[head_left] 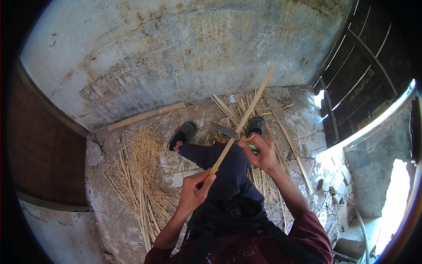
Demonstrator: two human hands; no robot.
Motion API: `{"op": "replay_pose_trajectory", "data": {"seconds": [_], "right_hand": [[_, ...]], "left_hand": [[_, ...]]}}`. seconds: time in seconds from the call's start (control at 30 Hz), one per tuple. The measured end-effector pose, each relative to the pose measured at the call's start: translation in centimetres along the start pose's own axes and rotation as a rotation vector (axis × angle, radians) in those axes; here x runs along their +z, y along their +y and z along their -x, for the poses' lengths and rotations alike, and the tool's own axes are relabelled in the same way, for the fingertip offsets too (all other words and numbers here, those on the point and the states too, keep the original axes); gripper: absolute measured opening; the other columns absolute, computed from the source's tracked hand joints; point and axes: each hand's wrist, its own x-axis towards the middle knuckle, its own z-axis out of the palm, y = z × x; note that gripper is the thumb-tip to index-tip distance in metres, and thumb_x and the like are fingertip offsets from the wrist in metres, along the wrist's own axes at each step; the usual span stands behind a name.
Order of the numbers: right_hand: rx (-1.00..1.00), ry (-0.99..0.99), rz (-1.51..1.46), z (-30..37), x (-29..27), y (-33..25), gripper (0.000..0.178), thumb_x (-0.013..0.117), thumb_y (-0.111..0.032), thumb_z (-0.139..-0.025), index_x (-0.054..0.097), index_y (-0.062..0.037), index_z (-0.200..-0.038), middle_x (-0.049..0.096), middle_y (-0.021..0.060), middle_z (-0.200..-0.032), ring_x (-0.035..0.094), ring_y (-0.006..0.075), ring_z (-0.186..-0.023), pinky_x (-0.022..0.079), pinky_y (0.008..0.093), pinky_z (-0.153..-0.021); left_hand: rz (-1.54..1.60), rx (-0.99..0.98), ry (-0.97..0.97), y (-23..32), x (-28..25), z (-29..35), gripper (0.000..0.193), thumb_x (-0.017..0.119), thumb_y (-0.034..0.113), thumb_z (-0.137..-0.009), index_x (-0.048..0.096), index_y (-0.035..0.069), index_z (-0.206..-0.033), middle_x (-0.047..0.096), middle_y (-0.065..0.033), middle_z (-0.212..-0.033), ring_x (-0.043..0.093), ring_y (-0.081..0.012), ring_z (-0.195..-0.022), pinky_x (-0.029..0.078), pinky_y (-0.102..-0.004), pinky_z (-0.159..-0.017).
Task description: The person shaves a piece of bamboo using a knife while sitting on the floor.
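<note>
Head view is looking down on a person sitting on a concrete floor [132, 237], legs stretched toward a stained wall [184, 48]. Left hand [195, 191] is closing its fingers around the near end of a thin bamboo strip [244, 118], thumb lying along the strip. From that grip the strip is slanting up and away to the right, its far end showing in front of the wall, above the feet. Right hand [259, 152] is curling shut around the green handle of a knife [225, 130], with the thumb pressing near the strip. The grey blade is pointing left and crossing the strip partway along it, touching it there.

Both hands are working above the lap, over dark trousers [224, 169]. Two dark sandals [184, 132] are sitting on the feet near the far edge of the floor. Loose straw and shavings [140, 176] are lying along the floor's left side, more bamboo strips [281, 132] are scattered on the right, and a thicker bamboo pole [147, 115] is lying against the foot of the wall.
</note>
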Motion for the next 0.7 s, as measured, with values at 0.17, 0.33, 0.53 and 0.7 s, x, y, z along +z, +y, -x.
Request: {"op": "replay_pose_trajectory", "data": {"seconds": [0.17, 0.33, 0.53, 0.7], "right_hand": [[-0.071, -0.024, 0.039, -1.6, -0.7, 0.3, 0.014, 0.084, -0.007, -0.090, 0.070, -0.0045, -0.088, 0.065, 0.0084, -0.074, 0.064, 0.0279, -0.057, 0.047, 0.0380, -0.051], [-0.181, -0.050, 0.058, -2.5, -1.5, 1.8, 0.013, 0.082, -0.006, -0.091, 0.069, -0.0055, -0.089, 0.065, 0.0093, -0.073, 0.064, 0.0259, -0.057, 0.047, 0.0363, -0.052], [0.127, 0.249, 0.241, -3.8, -5.4, 8.0, 0.015, 0.077, -0.007, -0.096, 0.065, -0.0018, -0.089, 0.071, 0.0133, -0.075, 0.070, 0.0239, -0.063, 0.052, 0.0348, -0.060], [0.175, 0.202, 0.219, -4.0, -5.0, 7.4, 0.019, 0.078, -0.010, -0.098, 0.064, -0.0006, -0.090, 0.077, 0.0162, -0.083, 0.072, 0.0249, -0.066, 0.053, 0.0366, -0.062]], "left_hand": [[-0.050, 0.036, 0.002, 0.0, -0.2, 0.3, 0.029, 0.071, 0.013, -0.105, 0.074, -0.005, -0.128, 0.059, -0.0022, -0.072, 0.044, -0.0037, -0.064, 0.034, -0.0269, -0.054], [-0.052, 0.035, 0.009, 0.3, -0.6, 0.8, 0.028, 0.070, 0.012, -0.105, 0.075, -0.004, -0.128, 0.060, -0.0024, -0.073, 0.044, -0.0033, -0.065, 0.035, -0.0264, -0.055], [0.045, -0.104, -0.015, 0.1, -1.6, 1.9, 0.028, 0.068, 0.011, -0.107, 0.075, -0.003, -0.130, 0.062, 0.0029, -0.077, 0.045, -0.0013, -0.068, 0.035, -0.0227, -0.056], [0.007, -0.104, -0.014, -0.5, -2.0, 1.8, 0.029, 0.067, 0.011, -0.108, 0.074, -0.004, -0.131, 0.065, 0.0026, -0.081, 0.047, -0.0012, -0.070, 0.037, -0.0218, -0.058]]}}
